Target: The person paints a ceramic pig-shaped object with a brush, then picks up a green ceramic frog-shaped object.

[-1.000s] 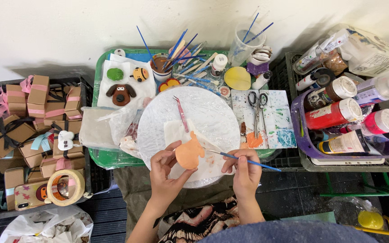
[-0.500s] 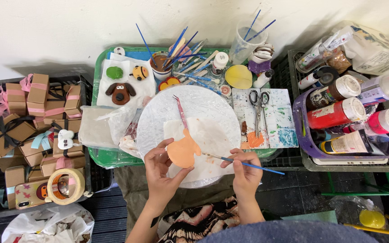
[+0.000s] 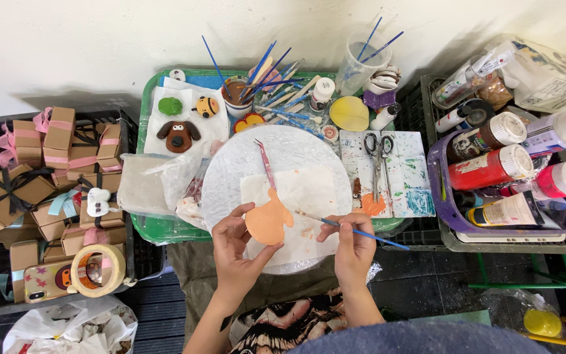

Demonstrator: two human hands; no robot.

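Note:
My left hand [image 3: 234, 252] holds a flat orange clay piece [image 3: 268, 220] by its lower left edge, above a round white plate [image 3: 230, 172] lined with white paper. My right hand [image 3: 354, 244] grips a thin blue-handled paintbrush [image 3: 345, 227], whose tip touches the right side of the orange piece. A pink-handled tool [image 3: 264, 162] lies on the plate just beyond the piece.
A green tray [image 3: 149, 226] carries the plate, small painted figures [image 3: 179, 135], a cup of brushes [image 3: 236, 90], scissors [image 3: 378, 156] and a paint-smeared palette [image 3: 409, 182]. Paint bottles [image 3: 489, 168] fill a purple tub at right. Small gift boxes [image 3: 60, 128] and a tape roll [image 3: 98, 270] sit at left.
The brush tip has come in against the right edge of the orange piece. My left hand has shifted the piece slightly on the plate.

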